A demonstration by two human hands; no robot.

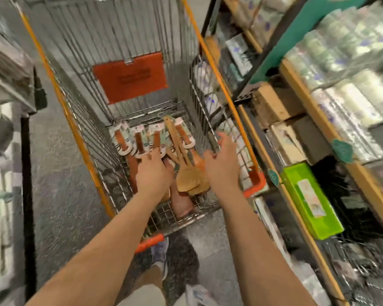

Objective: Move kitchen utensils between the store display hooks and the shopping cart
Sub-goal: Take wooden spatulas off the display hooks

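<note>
Over shopping cart (86,40): left hand (153,173) grip open above wooden utensils (189,175); right hand (222,166) grip open, empty.

The light is bright and even, and it seems to come from above. A dark shadow lies on the floor (181,261) below the arms. The whole picture looks smeared and soft. The shelves (301,91) on the right are the blurriest part, and the packs (349,91) there shine with white glare. The left edge is fuzzy too. The cart (119,36) wires lean and spread out toward the top. The left hand (153,171), the right hand (221,164) and the wooden utensils (186,173) look a bit sharper.
</note>
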